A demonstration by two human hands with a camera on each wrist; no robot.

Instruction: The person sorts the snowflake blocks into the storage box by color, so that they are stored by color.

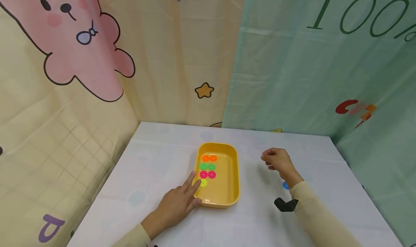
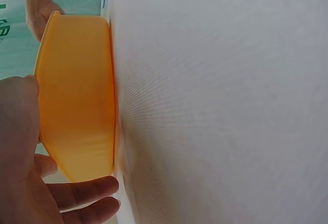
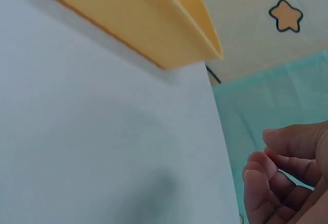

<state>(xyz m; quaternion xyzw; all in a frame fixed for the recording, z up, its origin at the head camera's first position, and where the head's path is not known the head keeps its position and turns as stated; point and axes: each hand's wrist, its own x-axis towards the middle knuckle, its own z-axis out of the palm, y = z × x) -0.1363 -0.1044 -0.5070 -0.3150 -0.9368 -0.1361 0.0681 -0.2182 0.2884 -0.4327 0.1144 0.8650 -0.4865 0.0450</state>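
My left hand [image 1: 177, 205] rests on the left rim of a yellow tray [image 1: 232, 174], its fingers straight and spread. One fingertip lies beside a single yellow flower-shaped piece [image 1: 203, 183] inside. Above that piece, in rows of two, are pink flower pieces [image 1: 207, 174], green ones [image 1: 207, 167] and orange ones [image 1: 209, 158]. In the left wrist view the hand [image 2: 31, 167] touches the tray's outer wall [image 2: 77, 101]. My right hand [image 1: 278, 162] hovers right of the tray, fingers loosely curled. Nothing shows between its fingers [image 3: 264, 162] in the right wrist view.
A blue piece [image 1: 286, 185] lies on the white table [image 1: 156, 160], partly hidden by my right wrist. At that wrist sits a black device [image 1: 286, 204]. Printed curtains [image 1: 175, 59] hang behind the table and at its sides.
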